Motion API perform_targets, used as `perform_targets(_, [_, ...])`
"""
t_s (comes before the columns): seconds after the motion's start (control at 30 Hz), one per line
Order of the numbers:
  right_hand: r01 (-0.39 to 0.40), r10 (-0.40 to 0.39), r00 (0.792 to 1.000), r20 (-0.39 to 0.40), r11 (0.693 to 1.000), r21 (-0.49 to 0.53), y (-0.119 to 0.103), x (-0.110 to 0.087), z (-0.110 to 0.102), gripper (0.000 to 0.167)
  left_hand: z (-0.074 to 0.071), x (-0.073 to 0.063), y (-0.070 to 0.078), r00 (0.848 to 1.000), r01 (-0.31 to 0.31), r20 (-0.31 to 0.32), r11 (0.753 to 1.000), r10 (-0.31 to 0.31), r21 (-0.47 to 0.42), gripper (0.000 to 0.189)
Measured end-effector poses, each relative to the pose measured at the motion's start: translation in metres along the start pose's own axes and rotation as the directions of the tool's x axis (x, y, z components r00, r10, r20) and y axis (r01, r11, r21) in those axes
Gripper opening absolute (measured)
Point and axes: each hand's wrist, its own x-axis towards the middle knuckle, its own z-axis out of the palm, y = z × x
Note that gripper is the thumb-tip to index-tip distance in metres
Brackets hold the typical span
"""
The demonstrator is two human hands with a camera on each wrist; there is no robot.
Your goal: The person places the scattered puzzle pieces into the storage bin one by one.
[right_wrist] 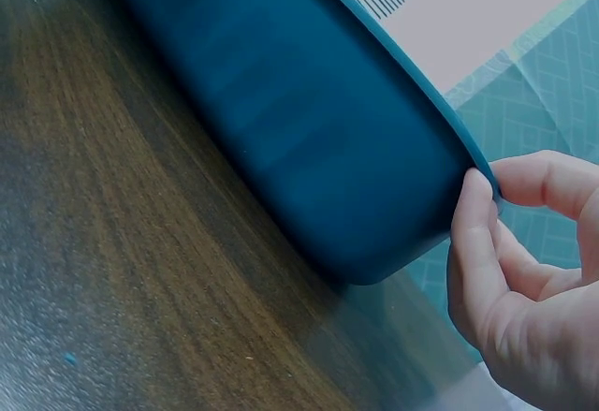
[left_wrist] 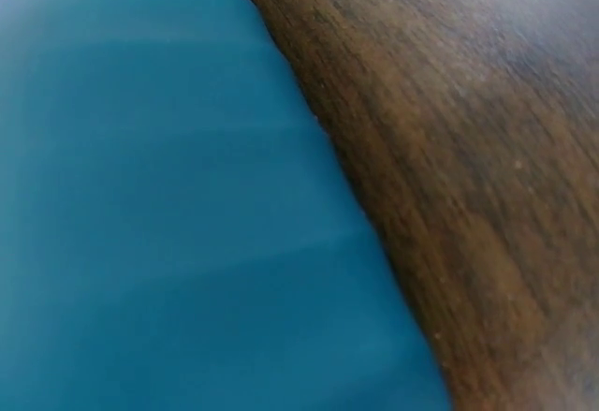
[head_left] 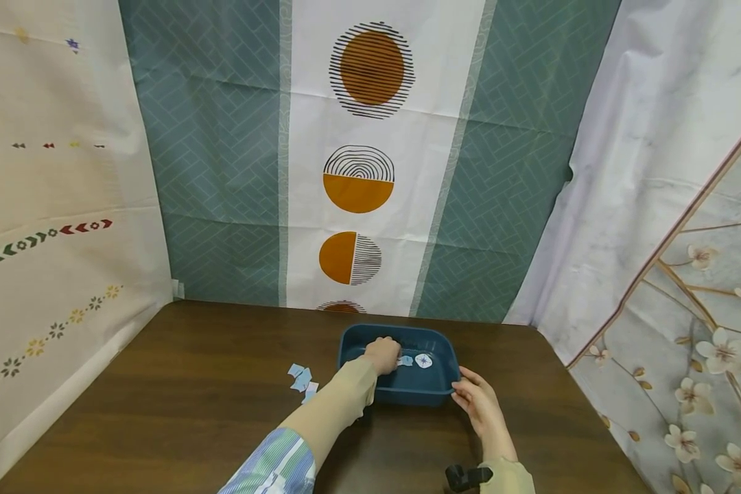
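A dark blue plastic tub (head_left: 416, 396) stands on the table, its outer wall filling much of both wrist views. My left hand (head_left: 383, 355) reaches over the near rim into it, with the fingertips hidden in the head view. Beside that hand, on the tub's floor, lie a light blue paper piece (head_left: 406, 360) and a white round paper piece with a blue star-like mark (head_left: 423, 360). Whether the left fingers hold a piece cannot be seen. My right hand (head_left: 478, 401) pinches the tub's rim at the near right corner, thumb and fingers on it in the right wrist view.
Left of the tub, several light blue and white paper pieces (head_left: 302, 379) lie loose on the brown wooden table (head_left: 222, 384). A patterned green and white cloth (head_left: 222, 171) hangs behind the table, and pale cloths hang at both sides.
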Motion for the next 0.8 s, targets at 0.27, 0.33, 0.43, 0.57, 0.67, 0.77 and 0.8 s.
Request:
perform_targets(0.27, [0.013,-0.013,1.000,0.006,1.000,0.011,0.000,0.000,0.001,0.056,0.002,0.000,-0.001,1.000,0.010,0.020,1.000,-0.009,-0.015,0.025])
perform_targets(0.33, [0.006,-0.006,1.000,0.002,1.000,0.008,0.001,0.001,0.001,0.057,0.002,-0.001,-0.001,1.000,0.010,0.029,1.000,-0.010,-0.011,0.028])
perform_targets(0.43, [-0.005,0.005,1.000,0.005,1.000,0.001,0.002,0.001,0.000,0.056,0.001,-0.003,-0.002,0.999,0.010,0.037,1.000,-0.010,-0.008,0.033])
perform_targets(0.57, [-0.008,0.008,1.000,0.006,1.000,0.004,0.001,0.001,-0.001,0.056,-0.004,-0.007,-0.003,1.000,0.011,0.025,1.000,-0.010,-0.029,0.036])
perform_targets(0.67, [-0.006,0.006,1.000,0.008,1.000,0.007,0.000,0.002,-0.001,0.057,-0.009,-0.011,-0.005,1.000,0.014,0.005,0.999,-0.013,-0.048,0.040])
perform_targets(0.77, [-0.010,0.010,1.000,0.012,1.000,0.010,0.000,0.002,-0.002,0.057,-0.016,-0.016,-0.007,1.000,0.016,-0.018,0.998,-0.017,-0.062,0.044])
perform_targets(0.8, [-0.011,0.011,1.000,0.013,1.000,0.008,0.000,0.002,-0.002,0.057,-0.018,-0.017,-0.007,1.000,0.015,-0.021,0.998,-0.016,-0.064,0.045])
